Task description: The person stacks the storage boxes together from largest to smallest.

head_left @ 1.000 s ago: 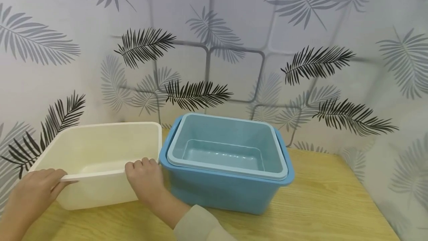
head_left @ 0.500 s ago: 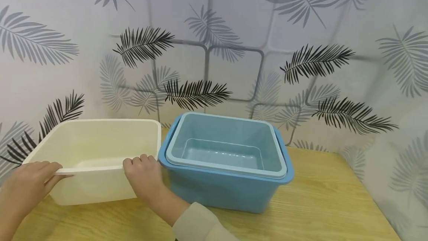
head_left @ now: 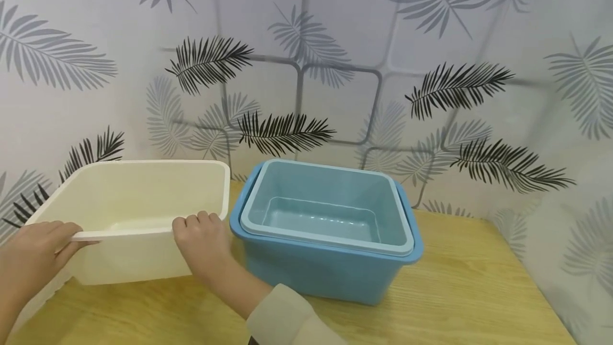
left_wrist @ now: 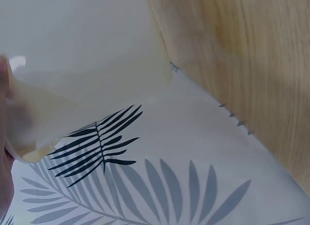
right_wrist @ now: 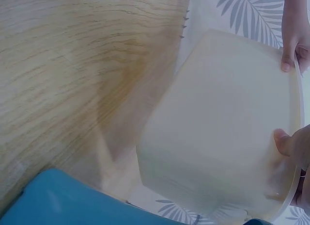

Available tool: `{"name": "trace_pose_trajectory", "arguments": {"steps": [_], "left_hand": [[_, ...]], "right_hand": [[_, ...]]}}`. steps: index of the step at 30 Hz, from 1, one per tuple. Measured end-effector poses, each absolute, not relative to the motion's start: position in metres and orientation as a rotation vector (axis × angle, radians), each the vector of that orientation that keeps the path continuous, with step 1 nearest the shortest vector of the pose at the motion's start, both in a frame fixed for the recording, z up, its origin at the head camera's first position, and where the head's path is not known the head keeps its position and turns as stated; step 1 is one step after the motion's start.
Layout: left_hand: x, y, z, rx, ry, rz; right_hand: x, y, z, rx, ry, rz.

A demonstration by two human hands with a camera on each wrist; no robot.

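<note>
A cream plastic basin [head_left: 129, 257] is at the left of the head view, its near wall facing me. My left hand [head_left: 35, 249] grips its near rim at the left corner, thumb under the lip. Farther right along that rim, my right hand [head_left: 203, 244] holds on with fingers curled over the edge. In the right wrist view the right thumb [right_wrist: 283, 141] presses on the outside of the basin wall. Right of it, a light blue basin [head_left: 325, 169] sits nested inside a larger blue basin [head_left: 316, 276] on the table.
The wooden table [head_left: 460, 281] extends in front and to the right. A wall with leaf-patterned covering [head_left: 335, 31] stands right behind the basins. The blue basin is close beside the right hand.
Both hands have shifted the cream basin slightly up and to the left, widening the gap to the blue basins. Those basins have stayed in place.
</note>
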State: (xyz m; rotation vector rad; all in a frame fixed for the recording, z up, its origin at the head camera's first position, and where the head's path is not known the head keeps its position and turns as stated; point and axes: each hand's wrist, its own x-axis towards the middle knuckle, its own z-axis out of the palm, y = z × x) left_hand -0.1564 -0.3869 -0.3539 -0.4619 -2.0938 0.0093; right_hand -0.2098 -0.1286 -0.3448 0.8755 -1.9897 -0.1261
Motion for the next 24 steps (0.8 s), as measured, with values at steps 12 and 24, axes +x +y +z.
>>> {"name": "trace_pose_trajectory", "arguments": {"steps": [12, 24], "left_hand": [[-0.165, -0.39, -0.336, -0.442, -2.101, -0.039], [-0.169, -0.382, -0.308, -0.447, -2.013, -0.052]], "right_hand": [[-0.214, -0.122, -0.321, 0.839, -1.908, -0.043], [-0.215, -0.116, -0.297, 0.801, -1.873, 0.044]]}}
